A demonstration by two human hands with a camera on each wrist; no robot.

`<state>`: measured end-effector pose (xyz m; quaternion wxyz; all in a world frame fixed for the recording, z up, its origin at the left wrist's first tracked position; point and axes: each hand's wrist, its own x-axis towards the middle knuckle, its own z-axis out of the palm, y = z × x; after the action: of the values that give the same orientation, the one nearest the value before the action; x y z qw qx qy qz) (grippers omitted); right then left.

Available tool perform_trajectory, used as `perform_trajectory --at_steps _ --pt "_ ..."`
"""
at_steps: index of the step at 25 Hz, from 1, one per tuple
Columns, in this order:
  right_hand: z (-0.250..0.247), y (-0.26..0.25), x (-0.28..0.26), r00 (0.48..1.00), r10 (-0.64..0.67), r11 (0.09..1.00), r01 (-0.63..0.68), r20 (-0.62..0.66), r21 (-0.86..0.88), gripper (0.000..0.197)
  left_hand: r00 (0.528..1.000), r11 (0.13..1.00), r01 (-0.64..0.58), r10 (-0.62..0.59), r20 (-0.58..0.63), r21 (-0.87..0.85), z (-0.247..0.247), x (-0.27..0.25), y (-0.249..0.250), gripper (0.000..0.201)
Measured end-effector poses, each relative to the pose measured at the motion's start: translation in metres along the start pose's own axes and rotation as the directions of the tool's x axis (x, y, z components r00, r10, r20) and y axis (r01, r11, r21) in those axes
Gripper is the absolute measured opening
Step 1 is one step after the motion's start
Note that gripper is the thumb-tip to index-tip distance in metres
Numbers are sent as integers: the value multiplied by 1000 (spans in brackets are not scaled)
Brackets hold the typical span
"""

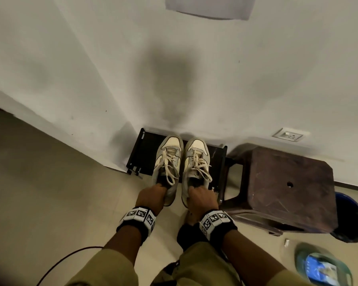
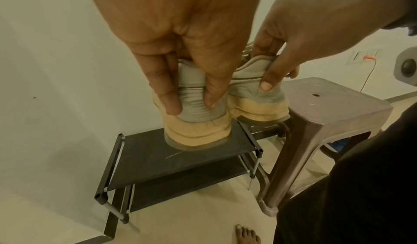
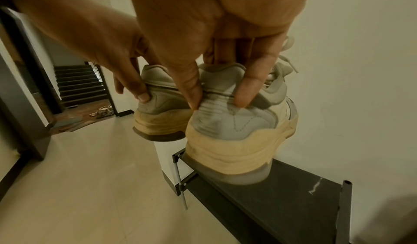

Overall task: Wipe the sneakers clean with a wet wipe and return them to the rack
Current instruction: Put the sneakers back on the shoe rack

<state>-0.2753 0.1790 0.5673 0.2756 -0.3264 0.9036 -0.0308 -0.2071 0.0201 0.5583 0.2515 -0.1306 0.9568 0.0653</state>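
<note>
Your left hand [image 1: 151, 196] pinches the left sneaker [image 1: 168, 162] heel; your right hand [image 1: 203, 198] pinches the right sneaker [image 1: 196, 164], both over the rack [image 1: 142, 153].

Home entryway, low black shoe rack [image 1: 147, 153] against a plain wall, plastic stool [image 1: 285, 182] just right of rack, stairs [image 3: 79, 85] and sandals [image 3: 101, 113] left of rack, tiled floor [image 1: 50, 182]
</note>
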Motion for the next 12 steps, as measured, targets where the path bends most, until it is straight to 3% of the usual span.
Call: perform_trajectory --at_steps 7,12 --pt "-7 22 73 996 30 997 -35 82 62 17 992 1000 -20 19 123 8 3 73 -14 20" --pt "37 35 136 987 79 987 -98 141 131 15 981 997 -75 76 176 -15 42 137 -29 24"
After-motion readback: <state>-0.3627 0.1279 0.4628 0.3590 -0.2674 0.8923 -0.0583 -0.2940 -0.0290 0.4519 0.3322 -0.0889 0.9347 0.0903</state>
